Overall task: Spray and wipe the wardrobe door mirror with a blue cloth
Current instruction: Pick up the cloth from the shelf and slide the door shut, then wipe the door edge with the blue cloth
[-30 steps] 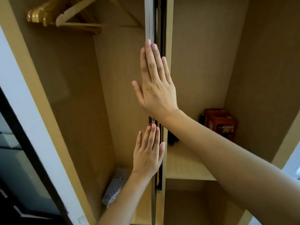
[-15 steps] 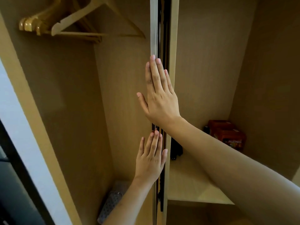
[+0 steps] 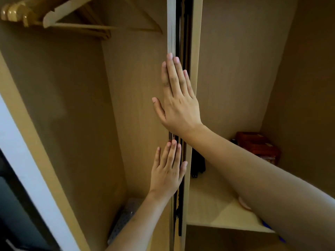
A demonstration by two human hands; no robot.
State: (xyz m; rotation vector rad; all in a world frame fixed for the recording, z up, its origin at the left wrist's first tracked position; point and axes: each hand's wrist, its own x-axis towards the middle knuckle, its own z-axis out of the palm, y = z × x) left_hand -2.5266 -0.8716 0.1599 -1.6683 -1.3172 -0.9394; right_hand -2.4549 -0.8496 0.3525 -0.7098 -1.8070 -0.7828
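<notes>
Between the two wardrobe compartments (image 3: pixel 137 105), the sliding door (image 3: pixel 171 24) stands edge-on, its long axis vertical; its mirror face is not visible from here. Both hands lie flat against that edge, fingers straight, grasping nothing: the right hand (image 3: pixel 176 104) higher, the left hand (image 3: pixel 167 171) just below it. Neither grip holds the blue cloth, which I cannot pick out with certainty.

Two hands, the left hand (image 3: pixel 167 173) and right hand (image 3: pixel 178 100); one red box (image 3: pixel 257 146); one shelf (image 3: pixel 213 212).
</notes>
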